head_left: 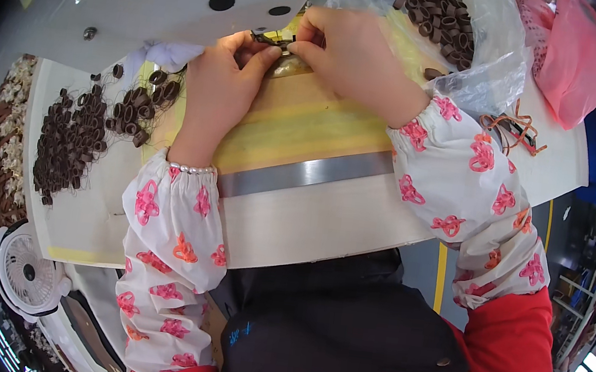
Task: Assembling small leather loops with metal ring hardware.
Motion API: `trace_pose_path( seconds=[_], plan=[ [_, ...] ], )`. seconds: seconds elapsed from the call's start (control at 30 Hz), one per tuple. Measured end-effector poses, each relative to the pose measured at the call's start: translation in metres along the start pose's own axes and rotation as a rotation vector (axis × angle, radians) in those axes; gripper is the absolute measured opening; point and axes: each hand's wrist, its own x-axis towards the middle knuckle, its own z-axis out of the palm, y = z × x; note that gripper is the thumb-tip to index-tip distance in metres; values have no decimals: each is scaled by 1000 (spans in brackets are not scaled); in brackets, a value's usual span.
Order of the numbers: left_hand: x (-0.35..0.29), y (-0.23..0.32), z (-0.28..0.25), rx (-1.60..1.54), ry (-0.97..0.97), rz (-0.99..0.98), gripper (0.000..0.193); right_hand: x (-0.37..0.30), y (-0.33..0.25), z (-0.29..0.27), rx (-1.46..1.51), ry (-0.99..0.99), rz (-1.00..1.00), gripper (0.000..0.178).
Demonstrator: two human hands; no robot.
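Observation:
At the white sewing machine (178, 11), both my hands are raised to the lit spot under its head. My left hand (221, 87) pinches thumb against fingers on a small dark piece (283, 44), partly covered by the fingertips. Opposite it, my right hand (351, 59) has its thumb and forefinger closed at the other end of that piece. The kind of piece cannot be made out. Many small brown loops (73, 136) with loose threads lie left of my left hand. More brown loops (438, 17) sit in a clear plastic bag (495, 69) beyond my right hand.
Yellow tape and a metal strip (307, 176) cross the pale tabletop (292, 234) before me. A pink plastic bag (577, 60) stands at the far right, with orange-handled scissors or cords (517, 131) nearby. At the lower left is a white fan (27, 268).

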Motion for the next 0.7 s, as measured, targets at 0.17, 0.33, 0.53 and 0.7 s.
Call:
trace_pose_path(
  seconds=[0.17,0.33,0.53,0.7],
  plan=[
    [-11,-6,-4,211,73,277,14,-10,-10,-4,205,24,89,20],
    [-46,6,-2,-8,-55,359,11,-13,-23,-18,532,-344,434,20],
    [-33,11,-10,-219,-96,222,13,-30,-19,-12,582,-272,315,16],
    [-16,-1,-5,-369,-245,400,16,-52,-53,-31,522,-424,120,13]
  ],
)
